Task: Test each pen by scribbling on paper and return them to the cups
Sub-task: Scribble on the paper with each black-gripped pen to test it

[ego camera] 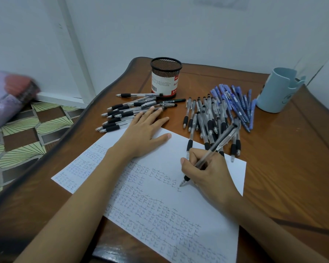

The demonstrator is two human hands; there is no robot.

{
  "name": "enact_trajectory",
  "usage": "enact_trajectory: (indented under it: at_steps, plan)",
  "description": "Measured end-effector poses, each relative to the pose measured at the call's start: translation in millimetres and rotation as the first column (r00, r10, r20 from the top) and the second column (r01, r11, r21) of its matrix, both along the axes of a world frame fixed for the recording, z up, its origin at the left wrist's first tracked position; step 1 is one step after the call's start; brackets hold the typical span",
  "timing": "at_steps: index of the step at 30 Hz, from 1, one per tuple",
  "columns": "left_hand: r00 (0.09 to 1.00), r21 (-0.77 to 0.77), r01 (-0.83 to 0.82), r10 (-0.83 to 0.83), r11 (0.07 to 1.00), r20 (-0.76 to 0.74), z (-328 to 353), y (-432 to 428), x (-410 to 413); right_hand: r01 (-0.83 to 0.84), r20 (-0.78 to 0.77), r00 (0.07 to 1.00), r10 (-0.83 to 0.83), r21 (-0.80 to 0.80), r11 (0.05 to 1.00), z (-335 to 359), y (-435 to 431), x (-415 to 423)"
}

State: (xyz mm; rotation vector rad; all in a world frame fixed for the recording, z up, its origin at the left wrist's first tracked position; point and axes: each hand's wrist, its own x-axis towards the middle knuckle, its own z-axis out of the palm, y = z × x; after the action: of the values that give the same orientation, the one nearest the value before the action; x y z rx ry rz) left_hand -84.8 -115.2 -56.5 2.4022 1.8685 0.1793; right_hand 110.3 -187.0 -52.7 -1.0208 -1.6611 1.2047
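1. Your right-hand grip [207,173] pinches a pen [219,141], tip touching the paper [160,156].
2. Your left-hand grip [141,130] lies flat, fingers straight, on the paper.
3. Mesh cup [165,78] and blue cup [275,92] stand behind loose pens [207,120].

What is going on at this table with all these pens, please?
A person is testing pens. The right hand grips a clear pen, tip on the paper, adding to rows of scribbles. The left hand lies flat on the paper's far edge. Loose pens lie in piles on the table; none stick out of the mesh cup or the blue cup.
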Motion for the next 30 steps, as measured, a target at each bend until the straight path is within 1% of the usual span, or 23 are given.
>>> enact_trajectory:
  at_steps: [4, 9, 14, 19, 21, 23, 25, 28, 30]
  plan:
    - [1.000, 0.005, 0.001, -0.001, 1.000, -0.002, -1, 0, 1, -0.001, 0.015, 1.000, 0.001, 0.011, 1.000, 1, 1, -1]
    - [1.000, 0.019, 0.014, -0.013, 1.000, -0.014, -2, 0, -1, 0.039, 0.031, 0.999, -0.041, 0.050, 0.998, 1, -1, -1]
    - [1.000, 0.015, 0.004, -0.004, 1.000, 0.011, -1, -1, 0, 0.046, 0.021, 0.999, -0.048, 0.069, 0.997, 1, -1, -2]
    - [1.000, 0.012, 0.002, -0.003, 1.000, 0.023, -2, 0, 0, 0.047, 0.052, 0.997, -0.051, 0.078, 0.996, 3, -2, -3]
    - [1.000, 0.016, 0.006, -0.007, 1.000, 0.021, -2, 0, 0, -0.022, 0.006, 1.000, 0.021, 0.015, 1.000, 5, -1, -1]
    - [1.000, 0.018, 0.007, -0.008, 1.000, 0.019, -1, -1, 0, -0.126, -0.067, 0.991, 0.119, -0.100, 0.987, 8, 1, 2]
    - [1.000, 0.018, 0.007, -0.008, 1.000, 0.018, 0, -2, 0, -0.150, -0.049, 0.988, 0.143, -0.179, 0.972, 12, 3, 5]
    - [1.000, 0.025, 0.012, -0.012, 1.000, 0.013, -1, -1, 0, -0.163, -0.102, 0.984, 0.144, -0.221, 0.961, 17, 5, 6]
    - [1.000, 0.018, 0.008, -0.009, 1.000, 0.008, -1, 0, 0, -0.169, -0.088, 0.985, 0.150, -0.259, 0.951, 17, 7, 8]
